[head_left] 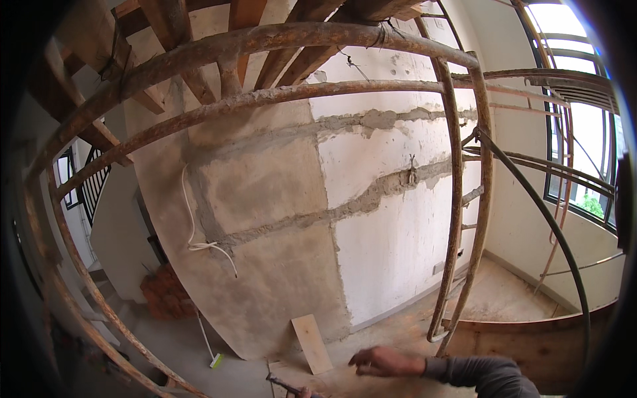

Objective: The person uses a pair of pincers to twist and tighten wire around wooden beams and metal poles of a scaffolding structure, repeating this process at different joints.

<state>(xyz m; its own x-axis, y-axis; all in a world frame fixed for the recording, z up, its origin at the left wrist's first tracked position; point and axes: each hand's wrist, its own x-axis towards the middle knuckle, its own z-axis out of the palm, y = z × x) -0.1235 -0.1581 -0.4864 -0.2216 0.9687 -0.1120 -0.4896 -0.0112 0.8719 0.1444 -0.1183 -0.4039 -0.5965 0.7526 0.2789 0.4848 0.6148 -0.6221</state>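
Observation:
My right hand [381, 361], reaching out from a grey sleeve at the lower right, is raised with loosely bent fingers and nothing visible in it. It appears in front of a pale wooden board [309, 335] that leans at the foot of the wall. My left hand [303, 392] shows only partly at the bottom edge, closed on a dark metal tool [284, 382] whose far end points up and leftward. Most of that hand and the tool's near end are out of view.
Rusty scaffold frames [279, 93] with timber planks [172, 26] arch overhead and down both sides. The patched wall [265, 179] has a white cable [192, 219]. A broom [212, 351] and red bricks [166, 295] are at left. A wooden panel [517, 351] and windows [577, 132] are at right.

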